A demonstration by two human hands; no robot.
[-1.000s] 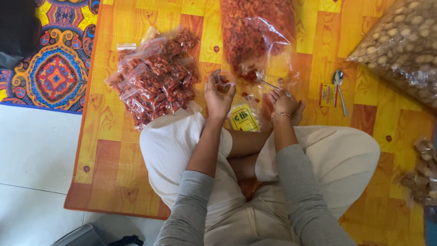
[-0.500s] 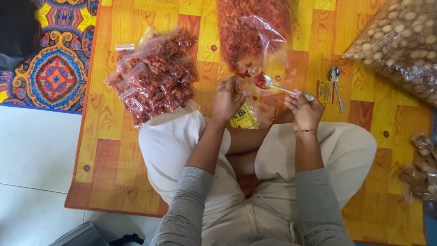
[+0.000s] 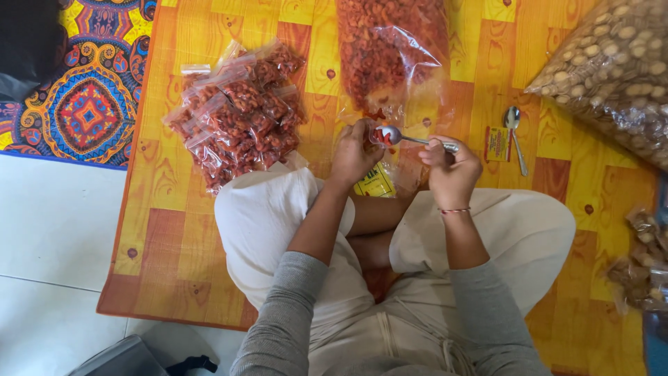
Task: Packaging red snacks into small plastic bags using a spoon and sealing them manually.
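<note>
Sitting cross-legged on an orange-and-yellow wood-patterned mat (image 3: pixel 174 244). Right hand (image 3: pixel 451 174) gripping the handle of a metal spoon (image 3: pixel 410 138), its bowl carrying red snack pieces. Left hand (image 3: pixel 353 154) pinching a small clear pouch (image 3: pixel 379 134) at the spoon's bowl. Large open bag of red snacks (image 3: pixel 390 49) lying just beyond, toward the mat's far edge. Heap of filled small packets (image 3: pixel 240 115) resting near the left edge; second spoon (image 3: pixel 515 136) lying near the right edge.
</note>
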